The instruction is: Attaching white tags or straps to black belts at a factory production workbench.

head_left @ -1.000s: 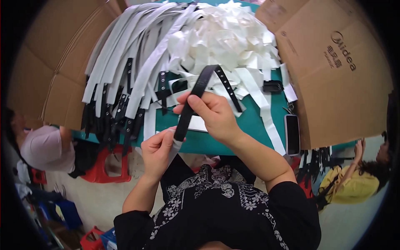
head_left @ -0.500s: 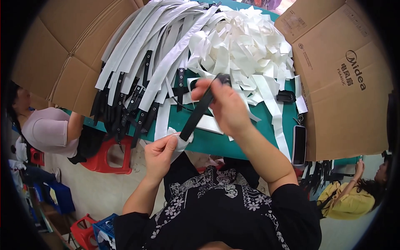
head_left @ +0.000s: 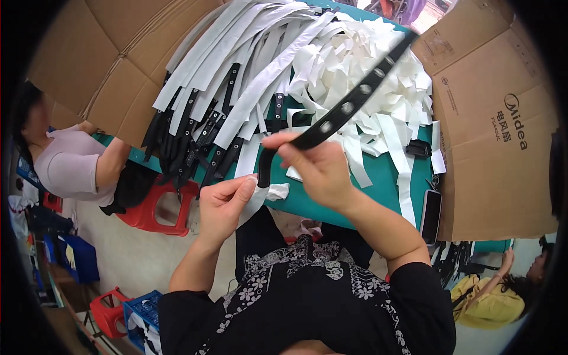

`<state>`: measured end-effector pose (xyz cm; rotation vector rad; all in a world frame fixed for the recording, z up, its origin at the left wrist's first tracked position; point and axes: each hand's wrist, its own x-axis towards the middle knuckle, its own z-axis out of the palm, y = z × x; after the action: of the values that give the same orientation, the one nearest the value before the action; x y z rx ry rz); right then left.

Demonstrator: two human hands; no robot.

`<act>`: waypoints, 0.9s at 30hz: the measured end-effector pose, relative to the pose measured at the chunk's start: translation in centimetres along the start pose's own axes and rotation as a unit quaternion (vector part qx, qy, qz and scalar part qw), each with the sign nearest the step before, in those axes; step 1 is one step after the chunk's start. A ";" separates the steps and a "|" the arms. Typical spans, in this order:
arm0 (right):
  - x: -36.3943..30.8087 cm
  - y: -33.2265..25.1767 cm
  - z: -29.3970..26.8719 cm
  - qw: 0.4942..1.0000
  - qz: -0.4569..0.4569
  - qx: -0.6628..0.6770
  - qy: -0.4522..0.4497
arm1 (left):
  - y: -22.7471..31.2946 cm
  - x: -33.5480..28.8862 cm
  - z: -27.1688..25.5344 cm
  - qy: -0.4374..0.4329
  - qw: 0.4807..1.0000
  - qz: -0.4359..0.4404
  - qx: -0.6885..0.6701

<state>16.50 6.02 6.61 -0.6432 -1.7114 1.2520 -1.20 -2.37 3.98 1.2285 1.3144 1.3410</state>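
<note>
A black belt [head_left: 364, 89] with a row of metal eyelets slants up to the far right, its far part slightly blurred. My right hand [head_left: 322, 174] is closed round it near its lower end. That lower end bends down beside the fingertips of my left hand [head_left: 222, 207], which pinch a white strip [head_left: 252, 203]; whether they grip the belt too is hard to tell. A crumpled white cloth [head_left: 278, 191] lies at the table's near edge, just right of the belt's end.
Black belts wrapped in white strips [head_left: 204, 77] lie heaped at the left of the green table [head_left: 319, 206]. Loose white strips [head_left: 361, 71] pile up at the right. Cardboard [head_left: 482, 130] walls both sides. A phone [head_left: 431, 216] lies at the right edge. Two people sit nearby.
The belt has swung up to the far right, so its eyelets now show. The crumpled white cloth, earlier at my left fingers, now lies apart from them on the table.
</note>
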 end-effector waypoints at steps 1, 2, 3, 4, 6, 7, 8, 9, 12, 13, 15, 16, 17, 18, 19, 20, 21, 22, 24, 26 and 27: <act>0.0 -0.3 0.2 1.000 0.002 0.008 0.012 | 0.5 0.0 -0.1 0.002 1.000 0.008 -0.006; 0.0 -0.6 0.2 1.000 0.005 0.016 0.023 | 0.4 0.0 -0.7 0.005 1.000 0.019 0.023; 0.8 -1.1 -0.2 0.994 -0.018 0.067 0.082 | 0.4 0.1 -0.9 0.009 0.999 0.018 0.024; 1.3 -1.8 -0.2 0.984 0.003 0.137 0.113 | 0.3 0.2 -1.2 0.019 0.999 0.023 0.038; 1.9 -3.1 0.9 0.987 -0.006 0.150 0.059 | 0.4 0.2 -1.8 0.037 0.998 0.023 0.053; 2.0 -3.8 1.7 0.986 0.011 0.163 0.040 | 0.5 0.5 -1.8 0.042 0.997 0.040 0.046; 2.2 -3.4 2.3 0.994 -0.001 0.110 0.025 | 0.5 0.7 -1.9 0.048 0.996 0.057 0.038; 2.6 -3.0 2.8 0.998 -0.012 0.056 0.011 | 0.5 0.9 -2.1 0.054 0.995 0.074 0.031; 3.6 -3.4 3.9 0.997 -0.038 -0.042 -0.045 | 0.9 1.0 -3.8 0.083 0.996 0.032 0.004; 3.6 -1.9 4.8 0.991 -0.080 -0.077 -0.069 | 0.5 1.1 -4.2 0.069 0.997 0.038 -0.029; 3.1 0.0 6.5 0.990 -0.065 -0.070 -0.099 | 0.5 1.0 -4.7 0.073 0.996 0.037 -0.026; 3.1 1.3 6.2 0.987 -0.005 -0.059 -0.147 | 0.4 1.3 -4.9 0.076 0.996 0.040 -0.025; 3.3 1.5 6.4 0.980 0.077 0.091 -0.157 | -0.9 0.9 -5.7 0.062 0.997 0.039 -0.010; 3.5 1.6 6.5 0.944 0.158 0.238 -0.162 | -1.6 0.4 -5.6 0.082 0.996 0.043 0.010; 4.0 1.3 6.5 0.943 0.152 0.285 -0.078 | -2.4 -0.1 -5.9 0.075 0.996 0.034 0.024; 4.9 1.4 6.0 0.913 0.171 0.367 -0.048 | -2.7 -0.5 -5.9 0.076 0.996 0.035 0.020; 4.8 1.4 5.9 0.914 0.170 0.366 -0.048 | -2.8 -0.9 -5.7 0.075 0.996 0.037 0.020; 4.8 1.3 5.8 0.940 0.137 0.311 -0.027 | -2.9 -1.1 -5.5 0.090 0.995 0.030 0.011; 4.2 1.7 6.4 0.967 0.090 0.236 0.002 | -3.4 -0.9 -5.1 0.131 0.991 0.022 -0.006; 2.4 2.5 7.2 0.978 0.103 0.180 -0.032 | -2.5 -0.5 -4.4 0.126 0.991 0.037 -0.016; 1.8 2.4 7.6 0.982 0.106 0.152 -0.029 | -2.2 -0.3 -4.2 0.127 0.990 0.050 -0.023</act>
<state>8.79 4.78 4.35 -0.6215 -1.4818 1.6580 -5.44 -3.07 1.94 1.1333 1.4029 1.6336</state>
